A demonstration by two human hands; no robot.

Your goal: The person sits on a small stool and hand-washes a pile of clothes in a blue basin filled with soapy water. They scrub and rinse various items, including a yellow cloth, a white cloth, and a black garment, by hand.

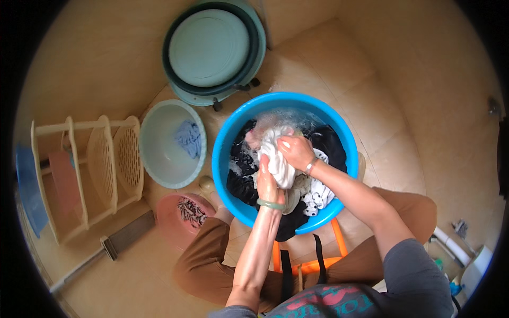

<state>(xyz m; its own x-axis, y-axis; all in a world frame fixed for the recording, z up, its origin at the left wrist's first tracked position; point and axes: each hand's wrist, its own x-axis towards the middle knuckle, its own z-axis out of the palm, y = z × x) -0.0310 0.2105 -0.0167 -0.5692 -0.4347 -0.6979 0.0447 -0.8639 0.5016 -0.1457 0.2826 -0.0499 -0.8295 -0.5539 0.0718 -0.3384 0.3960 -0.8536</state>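
Note:
A bunched white cloth (277, 159) is gripped between my two hands above a large blue tub (220, 159). My left hand (266, 177), with a green bangle at its wrist, is closed on the cloth's near left side. Higher up and to the right, my right hand (298, 152) is clenched on the same cloth, a bracelet round that wrist. Sudsy water (297, 119) shows at the tub's far side. Around the cloth lie dark garments (327, 142) and a white piece with black spots (319, 194); one dark piece hangs over the near rim.
A pale green basin (159, 153) with a blue cloth (189, 139) stands left of the tub. Nearer is a pink basin (172, 233) holding striped cloth. A folding basin (209, 47) leans at the back. A beige rack (108, 164) and a flat mop (130, 233) lie at the left.

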